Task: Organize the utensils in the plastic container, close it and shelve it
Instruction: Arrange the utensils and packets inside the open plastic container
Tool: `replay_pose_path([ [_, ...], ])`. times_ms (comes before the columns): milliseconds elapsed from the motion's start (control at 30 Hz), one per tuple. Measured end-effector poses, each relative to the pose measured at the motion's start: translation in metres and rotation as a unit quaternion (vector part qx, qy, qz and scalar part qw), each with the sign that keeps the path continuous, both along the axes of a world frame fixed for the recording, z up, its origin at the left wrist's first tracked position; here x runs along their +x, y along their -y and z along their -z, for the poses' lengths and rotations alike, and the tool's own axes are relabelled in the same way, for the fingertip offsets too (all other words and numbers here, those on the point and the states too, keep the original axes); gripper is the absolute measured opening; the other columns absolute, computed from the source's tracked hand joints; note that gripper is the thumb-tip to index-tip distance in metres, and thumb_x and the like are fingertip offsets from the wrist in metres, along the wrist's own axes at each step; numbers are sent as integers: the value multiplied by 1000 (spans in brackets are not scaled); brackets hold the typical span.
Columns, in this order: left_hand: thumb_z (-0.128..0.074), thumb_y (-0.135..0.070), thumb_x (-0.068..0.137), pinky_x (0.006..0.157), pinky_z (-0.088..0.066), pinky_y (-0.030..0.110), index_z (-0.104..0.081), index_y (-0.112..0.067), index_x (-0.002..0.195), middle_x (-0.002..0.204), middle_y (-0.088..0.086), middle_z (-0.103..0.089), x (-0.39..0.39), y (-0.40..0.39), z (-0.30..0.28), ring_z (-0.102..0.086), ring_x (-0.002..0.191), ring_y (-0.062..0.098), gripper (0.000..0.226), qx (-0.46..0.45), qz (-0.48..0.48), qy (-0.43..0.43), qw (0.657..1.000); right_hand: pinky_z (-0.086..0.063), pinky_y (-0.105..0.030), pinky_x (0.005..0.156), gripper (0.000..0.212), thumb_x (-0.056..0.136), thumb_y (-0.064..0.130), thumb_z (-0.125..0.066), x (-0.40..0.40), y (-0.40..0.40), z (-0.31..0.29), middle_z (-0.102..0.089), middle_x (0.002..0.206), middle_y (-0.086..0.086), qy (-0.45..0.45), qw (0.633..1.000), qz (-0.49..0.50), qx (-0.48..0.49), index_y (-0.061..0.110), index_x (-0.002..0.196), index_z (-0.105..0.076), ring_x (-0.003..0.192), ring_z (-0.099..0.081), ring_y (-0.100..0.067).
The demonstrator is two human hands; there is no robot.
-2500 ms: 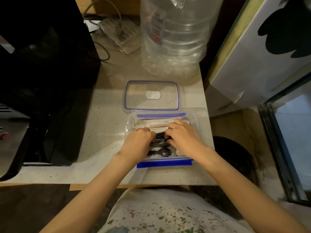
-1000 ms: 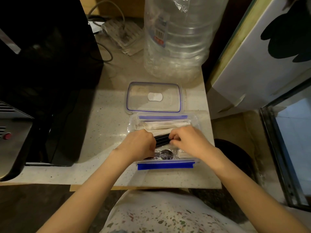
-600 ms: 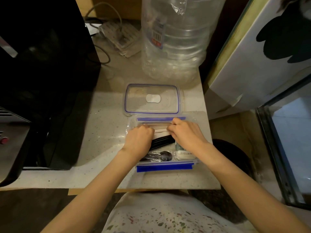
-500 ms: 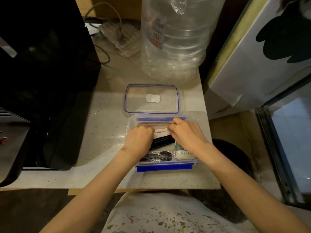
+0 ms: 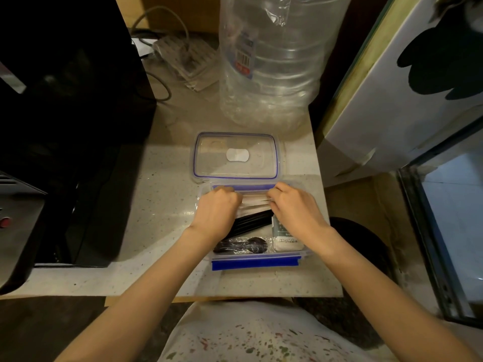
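A clear plastic container (image 5: 254, 263) with blue clips stands open on the counter. Its clear lid (image 5: 236, 155) lies flat just behind it. Inside are pale paper-wrapped utensils (image 5: 254, 202), black utensils (image 5: 252, 222), wrapped black spoons (image 5: 241, 245) and a white packet (image 5: 286, 241). Both my hands are in the back half of the container. My left hand (image 5: 217, 212) and my right hand (image 5: 294, 209) have curled fingers on the two ends of the pale wrapped utensils. The fingertips are partly hidden.
A big clear water bottle (image 5: 271, 61) stands behind the lid. A black appliance (image 5: 65, 126) fills the left side. A power strip and cable (image 5: 183, 58) lie at the back. A white cabinet (image 5: 397, 100) and a glass door (image 5: 449, 218) are on the right.
Both hands moved from the black utensils in the middle of the container to the pale wrapped utensils at its back. The black spoons and white packet came into view.
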State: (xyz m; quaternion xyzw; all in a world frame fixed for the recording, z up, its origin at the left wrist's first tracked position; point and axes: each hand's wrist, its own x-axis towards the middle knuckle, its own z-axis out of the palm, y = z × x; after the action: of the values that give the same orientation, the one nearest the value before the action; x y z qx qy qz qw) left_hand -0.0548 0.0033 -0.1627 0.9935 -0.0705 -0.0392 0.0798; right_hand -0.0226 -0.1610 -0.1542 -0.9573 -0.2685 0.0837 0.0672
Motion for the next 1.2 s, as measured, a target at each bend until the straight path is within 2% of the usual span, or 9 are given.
replay_pose_path([
  [300,-50,-4,86,66,-48,35,-69,-10,94,100,9,-66,2,5,7,-64,89,29,21,-2,-15,-18,1000,-56,-36,78,30,85,-4,-55,-2,0,4,-62,113,-13,-31,997,69,21,4,115,-57,93,-64,-28],
  [367,-53,0,83,66,-51,37,-70,-8,90,97,11,-68,2,4,7,-64,86,31,20,-16,-16,-2,1000,-54,-35,82,28,88,-4,-52,-3,0,-2,-62,114,-15,-44,992,109,44,3,115,-58,95,-63,-29],
  [433,-60,7,74,57,-52,38,-70,-4,82,88,14,-69,-1,2,5,-65,79,34,17,-28,-23,16,999,-53,-30,84,27,91,-3,-48,-7,0,-12,-62,113,-17,-59,980,172,79,1,116,-58,98,-62,-28],
  [567,-71,12,59,47,-55,36,-70,-3,79,81,14,-71,-10,0,2,-66,72,34,24,-17,-21,27,999,-42,-25,83,34,95,1,-40,-13,0,-21,-56,124,-18,-176,941,248,148,0,129,-46,110,-56,-28],
  [667,-76,8,51,43,-52,32,-70,-6,76,75,10,-72,-12,-2,1,-67,66,28,29,4,-17,30,999,-45,-33,99,43,94,6,-42,-15,-6,-13,-49,135,-18,-246,918,260,169,2,137,-35,119,-51,-29],
  [733,-79,3,52,44,-53,32,-70,-7,76,75,9,-73,-13,-2,2,-68,65,27,28,12,-16,23,1000,-41,-40,105,48,94,6,-42,-18,-9,-7,-46,138,-18,-251,915,266,172,2,139,-30,123,-48,-29],
  [833,-78,-2,57,51,-56,37,-70,-6,82,81,11,-72,-15,-3,2,-68,70,30,27,4,-12,12,1000,-33,-37,113,55,95,4,-40,-22,-9,-4,-34,149,-14,-243,910,275,194,5,146,-20,134,-38,-27],
  [1000,-78,-8,57,52,-55,34,-69,-8,81,80,9,-71,-14,-3,3,-67,69,27,26,7,-5,19,1000,-36,-26,102,51,97,4,-38,-28,-7,-7,-42,145,-8,-207,920,249,219,13,145,-24,130,-43,-20],
  [1200,-81,-6,53,51,-55,32,-69,-10,82,78,7,-70,-12,-2,6,-67,66,25,32,28,2,13,1000,-33,-23,105,47,97,5,-36,-31,-4,-4,-43,146,-6,-205,916,240,246,14,143,-30,132,-41,-18],
])
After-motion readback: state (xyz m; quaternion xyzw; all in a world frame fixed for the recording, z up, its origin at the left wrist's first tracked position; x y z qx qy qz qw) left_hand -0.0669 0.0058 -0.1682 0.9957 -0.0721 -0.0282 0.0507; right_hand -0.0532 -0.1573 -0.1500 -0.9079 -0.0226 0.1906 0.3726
